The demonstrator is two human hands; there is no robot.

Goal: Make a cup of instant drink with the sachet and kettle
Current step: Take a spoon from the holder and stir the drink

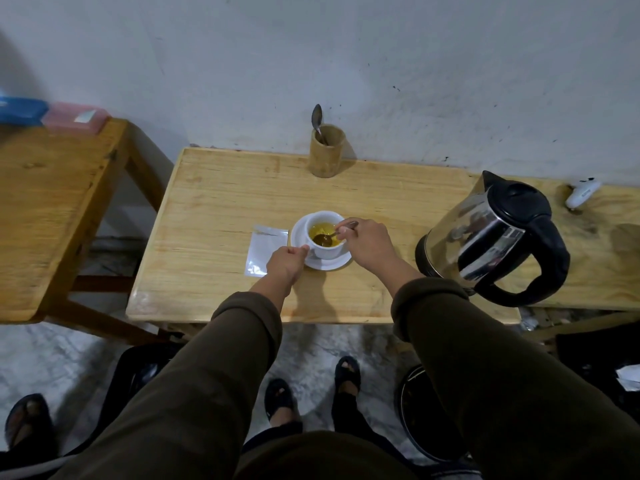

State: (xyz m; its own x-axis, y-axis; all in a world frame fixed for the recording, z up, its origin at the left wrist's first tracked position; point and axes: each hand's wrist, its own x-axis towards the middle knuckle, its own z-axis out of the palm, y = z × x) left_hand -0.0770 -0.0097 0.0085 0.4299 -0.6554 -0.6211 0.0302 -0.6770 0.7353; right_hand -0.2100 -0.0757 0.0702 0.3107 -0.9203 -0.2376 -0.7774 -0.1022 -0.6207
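- Stirring: right hand pinches a spoon dipped in the cup of yellow liquid.
- Left hand, grip closed on the cup's handle.
- Sachet flat on tabletop, beside saucer.

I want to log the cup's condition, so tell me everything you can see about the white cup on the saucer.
The white cup looks like glazed ceramic, round and upright, standing on a matching white saucer near the middle of the wooden table. It holds a yellowish liquid. A metal spoon dips into it, held by the right hand. The left hand pinches its near-left side, where a handle seems to be. An opened sachet lies to its left.
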